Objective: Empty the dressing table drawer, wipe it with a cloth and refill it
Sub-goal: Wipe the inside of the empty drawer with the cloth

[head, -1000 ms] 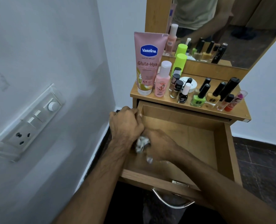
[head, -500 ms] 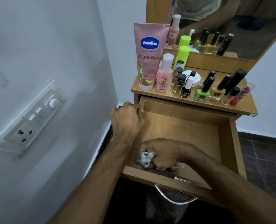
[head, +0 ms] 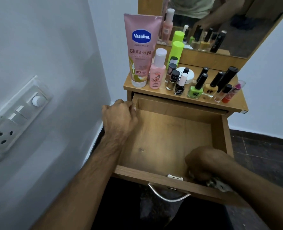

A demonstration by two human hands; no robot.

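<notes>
Fingers (head: 202,173) bunch crumpled cloth (head: 218,184) in wooden drawer (head: 162,141).

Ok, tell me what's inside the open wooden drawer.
Inside the open wooden drawer only the right hand shows, pressing a crumpled grey patterned cloth into the near right corner. The floor beneath them is hidden.

Dim, soft-focus, wide-angle edge distortion

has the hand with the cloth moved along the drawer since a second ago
Yes. The right hand with the cloth slid from the drawer's left side to its front right corner.
</notes>
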